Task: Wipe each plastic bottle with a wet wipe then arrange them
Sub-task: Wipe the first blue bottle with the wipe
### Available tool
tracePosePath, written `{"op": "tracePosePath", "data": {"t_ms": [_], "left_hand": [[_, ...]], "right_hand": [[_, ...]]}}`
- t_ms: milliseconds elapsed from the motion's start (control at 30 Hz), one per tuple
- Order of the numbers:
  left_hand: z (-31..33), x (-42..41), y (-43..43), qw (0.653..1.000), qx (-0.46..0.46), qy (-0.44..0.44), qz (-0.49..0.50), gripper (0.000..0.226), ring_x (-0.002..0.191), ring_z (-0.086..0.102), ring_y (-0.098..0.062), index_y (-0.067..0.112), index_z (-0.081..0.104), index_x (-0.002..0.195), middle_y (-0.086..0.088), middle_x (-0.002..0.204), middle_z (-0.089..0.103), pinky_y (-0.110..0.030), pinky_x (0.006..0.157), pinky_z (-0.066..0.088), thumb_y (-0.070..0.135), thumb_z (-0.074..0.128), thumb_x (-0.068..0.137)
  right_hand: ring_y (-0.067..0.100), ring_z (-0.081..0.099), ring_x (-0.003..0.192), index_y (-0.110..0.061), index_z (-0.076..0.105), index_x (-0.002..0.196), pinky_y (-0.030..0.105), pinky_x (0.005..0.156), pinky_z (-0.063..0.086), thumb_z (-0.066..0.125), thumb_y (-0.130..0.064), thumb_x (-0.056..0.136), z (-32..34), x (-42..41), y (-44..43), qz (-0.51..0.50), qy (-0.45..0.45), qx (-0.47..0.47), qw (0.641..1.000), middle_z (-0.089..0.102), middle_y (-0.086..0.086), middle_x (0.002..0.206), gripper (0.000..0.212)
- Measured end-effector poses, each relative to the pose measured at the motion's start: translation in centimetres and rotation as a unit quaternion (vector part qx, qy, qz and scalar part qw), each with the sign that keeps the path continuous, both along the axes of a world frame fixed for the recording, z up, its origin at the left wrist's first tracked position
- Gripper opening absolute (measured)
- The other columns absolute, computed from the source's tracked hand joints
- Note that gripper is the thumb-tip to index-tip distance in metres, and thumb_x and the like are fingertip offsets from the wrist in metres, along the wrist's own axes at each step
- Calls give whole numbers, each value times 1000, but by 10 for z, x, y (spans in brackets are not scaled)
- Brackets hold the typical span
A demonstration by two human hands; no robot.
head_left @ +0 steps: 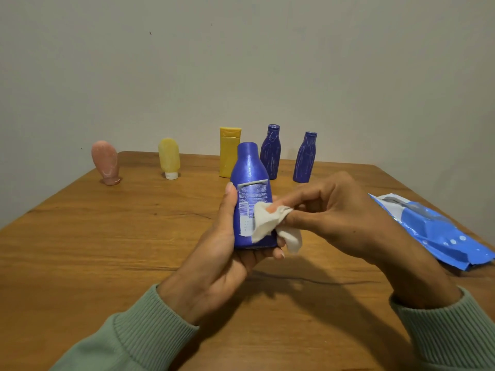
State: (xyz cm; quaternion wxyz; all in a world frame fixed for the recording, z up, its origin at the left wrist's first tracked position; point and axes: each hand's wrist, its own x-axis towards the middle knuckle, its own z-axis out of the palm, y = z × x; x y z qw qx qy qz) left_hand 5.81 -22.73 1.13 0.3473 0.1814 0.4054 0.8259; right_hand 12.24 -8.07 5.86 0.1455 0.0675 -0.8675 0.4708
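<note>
My left hand (214, 258) grips a blue plastic bottle (250, 183) upright above the table, label side toward me. My right hand (334, 218) pinches a white wet wipe (267, 223) and holds it against the bottle's lower right side. Five more bottles stand in a row at the back: a pink one (105, 162), a pale yellow one (169, 158) on its white cap, a taller yellow one (229, 151), and two blue ones (270, 151) (305, 156) with scribbled marks.
A blue wet wipe pack (434, 231) lies on the wooden table (107, 236) at the right, near the edge. A plain wall rises behind the table's far edge. A thin dark cable (308, 279) runs across the table under my hands.
</note>
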Motion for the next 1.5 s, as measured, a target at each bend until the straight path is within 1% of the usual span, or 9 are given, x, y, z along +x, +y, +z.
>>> {"op": "tracePosePath", "data": {"t_ms": [100, 233, 433, 533, 867, 1000, 1167, 1300, 1500], "left_hand": [[1, -1, -2, 999, 22, -3, -42, 57, 65, 60, -26, 14, 76, 102, -18, 86, 67, -35, 54, 54, 57, 40, 92], [2, 0, -5, 997, 32, -14, -64, 56, 62, 60, -25, 12, 74, 106, -17, 83, 65, -35, 52, 54, 56, 42, 92], [3, 0, -7, 997, 34, -51, -48, 65, 53, 58, -22, 5, 74, 104, -17, 79, 66, -30, 48, 53, 59, 40, 92], [5, 0, -9, 998, 25, -34, -54, 62, 54, 58, -21, 7, 63, 120, -15, 79, 64, -30, 46, 50, 58, 40, 92], [-1, 7, -8, 995, -82, 26, -55, 62, 65, 62, -27, 11, 55, 126, -18, 95, 67, -33, 50, 51, 60, 49, 88], [-3, 6, -8, 990, -125, 56, -25, 65, 68, 64, -28, 12, 57, 122, -18, 94, 69, -35, 57, 51, 63, 52, 82], [-6, 8, -6, 981, -169, 90, 3, 62, 65, 63, -28, 10, 58, 110, -18, 82, 68, -37, 60, 48, 62, 52, 77], [-6, 8, -7, 977, -178, 118, -14, 61, 68, 61, -29, 11, 60, 109, -17, 84, 67, -35, 58, 46, 64, 49, 81], [-5, 12, -5, 980, -175, 95, -15, 60, 71, 55, -34, 9, 59, 108, -22, 81, 65, -34, 57, 43, 61, 53, 79]], "right_hand": [[12, 70, 82, -20, 73, 86, 32, 72, 58, 71, -12, 78, -1, 0, -1, -37, 55, -48, 997, 73, -4, 83, 11], [13, 69, 83, -17, 72, 84, 30, 68, 59, 71, -15, 78, -4, -3, -6, -97, 132, -105, 981, 73, -3, 82, 6], [14, 70, 85, -14, 74, 84, 36, 74, 57, 73, -7, 75, -2, 1, -2, -4, 19, -56, 998, 74, 0, 86, 11], [15, 70, 83, -14, 73, 84, 32, 71, 57, 72, -8, 76, -3, 0, -4, -28, 66, -94, 993, 73, 0, 84, 10], [4, 66, 87, -30, 67, 86, 25, 68, 58, 66, -31, 73, -3, -2, -2, -181, 158, -150, 959, 70, -10, 84, 13], [4, 66, 85, -27, 68, 89, 18, 66, 55, 67, -30, 72, -1, 0, -5, -140, 161, -92, 972, 69, -11, 85, 17], [-1, 61, 75, -18, 71, 93, 7, 63, 46, 75, -16, 75, -3, -1, -3, -128, 205, 85, 967, 64, -13, 82, 18], [1, 59, 79, -23, 66, 94, 8, 66, 47, 74, -14, 77, -5, -3, -2, -152, 247, 114, 950, 60, -16, 83, 21], [5, 60, 77, -24, 70, 90, 13, 63, 49, 76, -11, 75, 3, 2, 6, -94, 202, 131, 966, 64, -13, 83, 21]]}}
